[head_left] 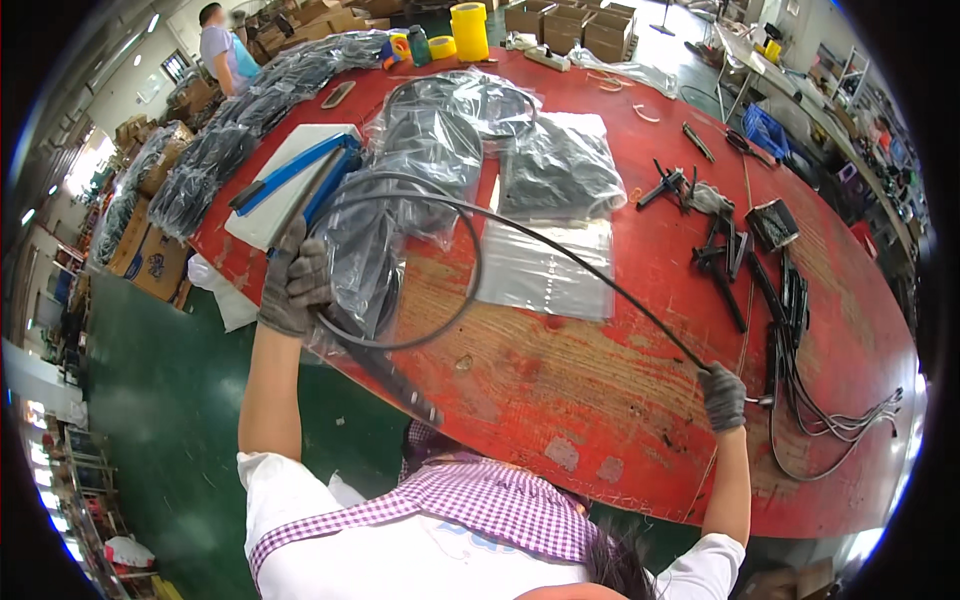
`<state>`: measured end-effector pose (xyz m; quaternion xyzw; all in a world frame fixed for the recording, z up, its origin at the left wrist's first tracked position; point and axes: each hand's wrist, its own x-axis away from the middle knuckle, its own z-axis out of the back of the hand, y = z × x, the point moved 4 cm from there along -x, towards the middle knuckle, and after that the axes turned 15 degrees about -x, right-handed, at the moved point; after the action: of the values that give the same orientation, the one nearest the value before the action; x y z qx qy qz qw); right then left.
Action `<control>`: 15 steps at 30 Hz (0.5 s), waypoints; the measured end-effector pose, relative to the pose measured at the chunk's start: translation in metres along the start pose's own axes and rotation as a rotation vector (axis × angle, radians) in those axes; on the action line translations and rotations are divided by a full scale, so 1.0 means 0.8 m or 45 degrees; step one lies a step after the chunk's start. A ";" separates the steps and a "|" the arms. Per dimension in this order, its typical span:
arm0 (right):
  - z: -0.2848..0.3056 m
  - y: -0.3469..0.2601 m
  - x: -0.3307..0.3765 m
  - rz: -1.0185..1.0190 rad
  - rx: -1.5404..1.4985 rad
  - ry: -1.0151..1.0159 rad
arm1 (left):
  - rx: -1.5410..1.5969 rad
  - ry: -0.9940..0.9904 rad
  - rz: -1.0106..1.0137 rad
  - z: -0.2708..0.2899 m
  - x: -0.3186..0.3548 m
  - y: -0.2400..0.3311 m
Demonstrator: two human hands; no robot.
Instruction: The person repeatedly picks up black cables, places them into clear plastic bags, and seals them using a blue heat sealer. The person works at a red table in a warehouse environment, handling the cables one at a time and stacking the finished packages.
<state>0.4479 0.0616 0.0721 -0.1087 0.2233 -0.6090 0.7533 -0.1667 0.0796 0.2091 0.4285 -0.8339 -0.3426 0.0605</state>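
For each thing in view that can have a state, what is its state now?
Left hand: gloved, closed on the cable loop.
Right hand: gloved, closed on the cable's end.
Black cable: looped at left, stretched between the hands.
Clear bags: flat, empty.
Blue sealer: arm raised.

Workshop interior, seen from above through a wide lens. Large table (600, 400) with a worn red top, paint scraped to bare wood toward its near edge. Floor (160, 400) painted dark green, glossy, on the table's left side. Cardboard boxes (150, 255) stacked on the floor off the table's left edge; more cartons (570, 25) beyond its far edge. Ceiling strip lights (152, 22) at upper left; bright daylight from a window (85, 165) on the left wall. A person (222, 45) stands past the table's far left corner. Metal shelving (850, 75) and a blue crate (768, 130) off the far right side.
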 end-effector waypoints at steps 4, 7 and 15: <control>-0.011 -0.230 -0.041 0.564 0.015 -0.270 | -0.130 0.262 0.250 -0.034 -0.071 -0.054; -0.029 -0.362 -0.058 0.939 -0.086 -0.166 | -2.069 0.582 0.514 -0.072 -0.137 -0.122; 0.004 -0.324 -0.147 0.487 -0.727 -0.017 | -0.963 0.497 0.797 -0.079 -0.167 -0.144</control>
<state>0.2054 0.1137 0.2120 -0.2751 0.3961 -0.3688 0.7946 0.0193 0.1020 0.2113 0.1632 -0.7134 -0.4987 0.4645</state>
